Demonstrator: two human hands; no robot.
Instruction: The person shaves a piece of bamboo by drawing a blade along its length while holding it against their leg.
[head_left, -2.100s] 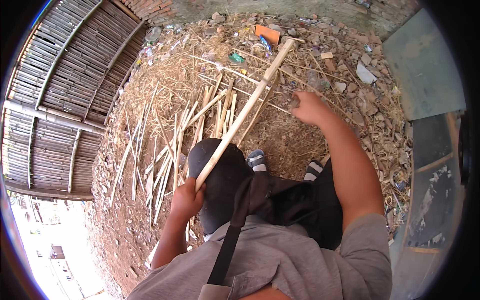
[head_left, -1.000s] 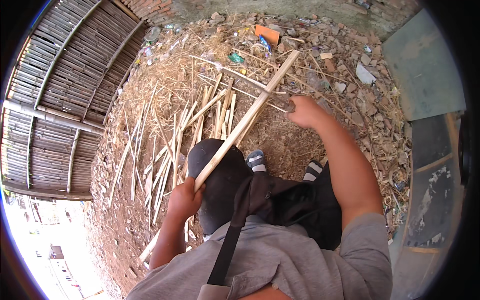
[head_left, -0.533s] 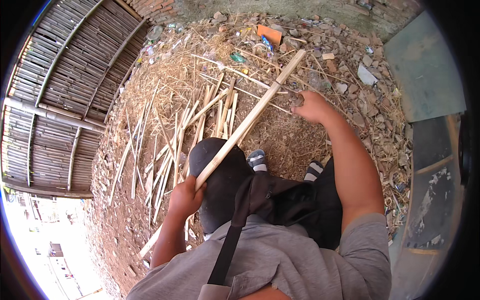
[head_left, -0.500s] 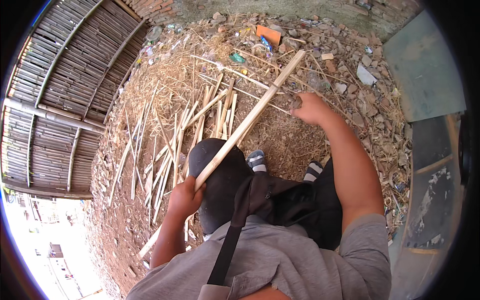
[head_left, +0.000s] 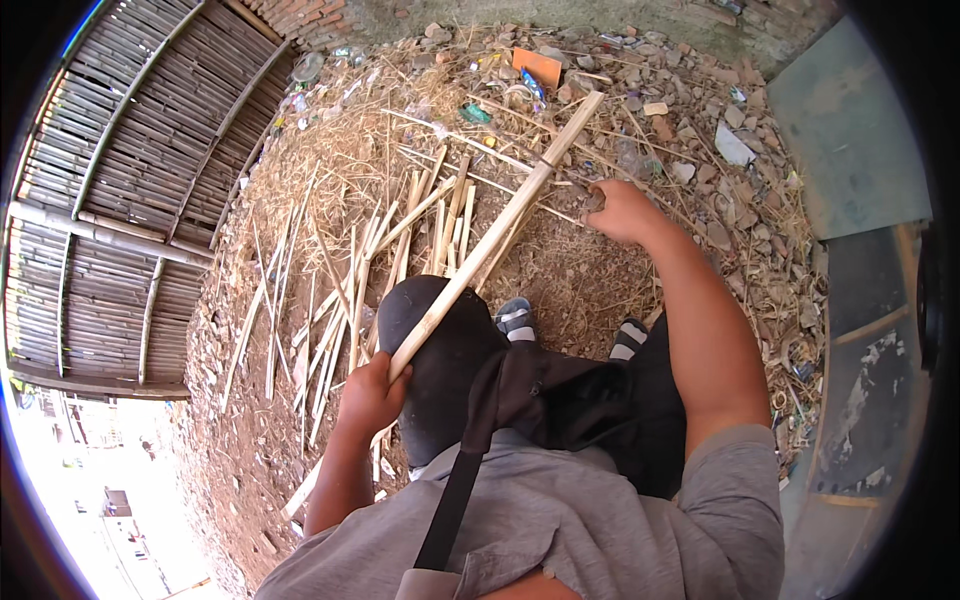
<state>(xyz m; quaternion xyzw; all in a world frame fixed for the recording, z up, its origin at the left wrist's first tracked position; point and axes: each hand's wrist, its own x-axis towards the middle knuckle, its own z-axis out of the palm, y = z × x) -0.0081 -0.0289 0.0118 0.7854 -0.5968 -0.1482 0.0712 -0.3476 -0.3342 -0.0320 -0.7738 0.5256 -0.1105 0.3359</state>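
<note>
The long, flat, pale strip of bamboo-like wood [head_left: 490, 245] lies across the black-clad left knee [head_left: 412, 300]. It looks light, stiff yet slightly springy, probably splintery along its edges; the near end seems the safest hold. There, left of the knee, the left hand [head_left: 373, 396] pinches it. Beyond the knee, rightward, the right hand [head_left: 622, 214] grips a dark tool's handle [head_left: 596, 201].
</note>
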